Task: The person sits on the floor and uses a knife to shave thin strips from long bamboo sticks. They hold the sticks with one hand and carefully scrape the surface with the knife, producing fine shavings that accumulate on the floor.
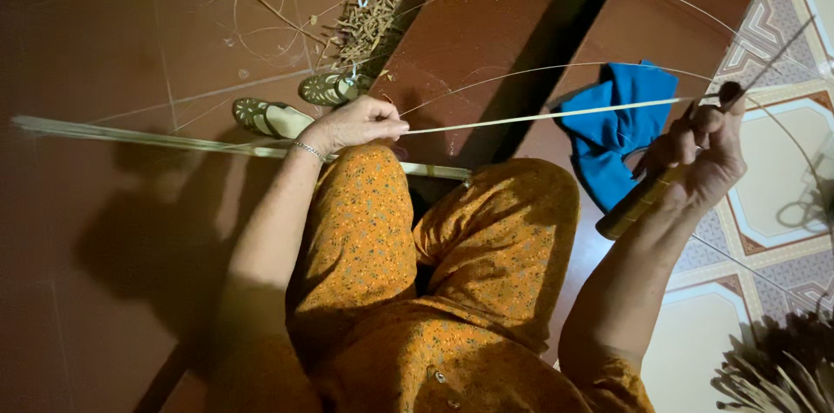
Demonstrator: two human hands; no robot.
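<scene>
Bamboo strip (539, 116) stretched taut above the knees between both hands: left hand (360, 122) pinches it, right hand (704, 152) closed around a wooden-handled knife (643, 200). Blue cloth (617, 131) on the floor beneath.

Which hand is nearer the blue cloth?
Right. The right hand, gripping a knife, sits just beside the blue cloth; the left hand pinches the strip farther away.

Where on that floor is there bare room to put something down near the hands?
Bare red tiles lie above the long strip bundle, left of the sandals. It is crowded around the shavings pile, and near the right hand with its knife, beside the blue cloth. The left hand pinches a thin strip.
</scene>
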